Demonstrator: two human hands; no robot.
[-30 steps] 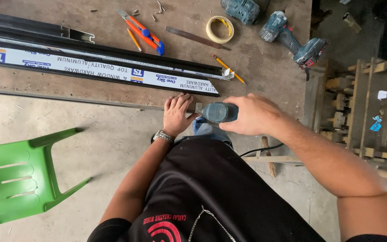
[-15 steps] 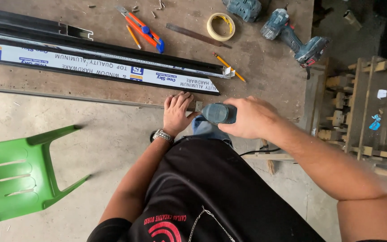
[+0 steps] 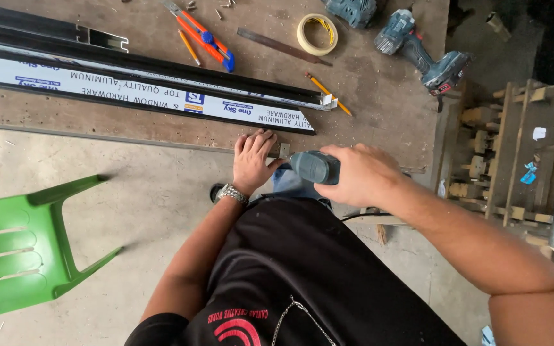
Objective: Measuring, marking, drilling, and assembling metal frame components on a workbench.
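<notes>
My right hand (image 3: 361, 174) grips a teal power drill (image 3: 312, 167) held level, its nose pointing left at a small metal bracket (image 3: 284, 150) at the near edge of the wooden workbench (image 3: 379, 109). My left hand (image 3: 252, 160) lies flat on the bench edge, fingers pressing beside that bracket; a metal watch sits on its wrist. Long black aluminium profiles (image 3: 142, 80) with a white printed film lie across the bench just beyond my hands.
On the bench lie a roll of masking tape (image 3: 317, 33), orange-handled snips (image 3: 201, 33), pencils (image 3: 328, 93), a flat metal strip and two more cordless drills (image 3: 421, 50). A green plastic chair (image 3: 24, 247) stands at left. Wooden racks (image 3: 514, 154) stand at right.
Both hands stay at the bench edge. The drill and my right hand have shifted only slightly; the view has drifted a little.
</notes>
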